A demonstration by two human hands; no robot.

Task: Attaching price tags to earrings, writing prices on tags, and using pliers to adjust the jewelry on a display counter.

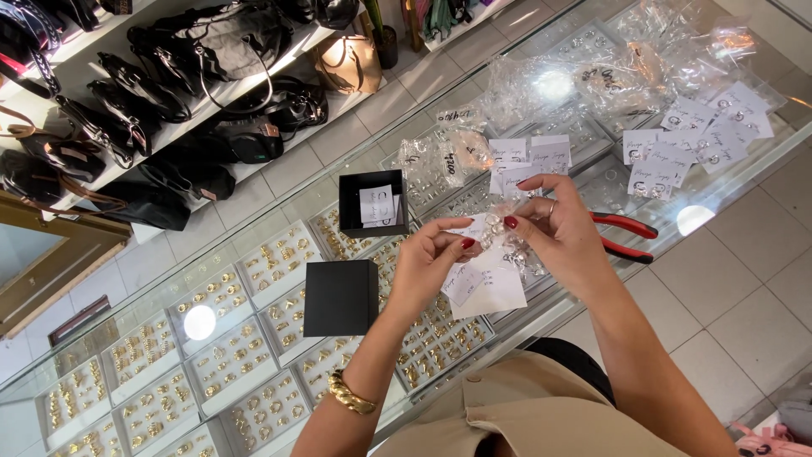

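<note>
- Your left hand [427, 258] pinches the near edge of a small clear bag of silver earrings [501, 241], thumb and forefinger pressed together.
- Your right hand [554, 228] pinches the same bag from the far side; the bag hangs between both hands, above the desk [254, 216], a glass display case.
- White cards [484, 288] lie under the bag, just below your hands.
- Red-handled pliers [624, 235] rest on the glass, just beside your right hand.
- An open black box [372, 205] and its black lid [341, 298] sit left of your hands.
- More carded earrings [689, 140] and clear bags [584, 76] lie farther off.
- Trays of gold jewellery [211, 338] show beneath the glass.
</note>
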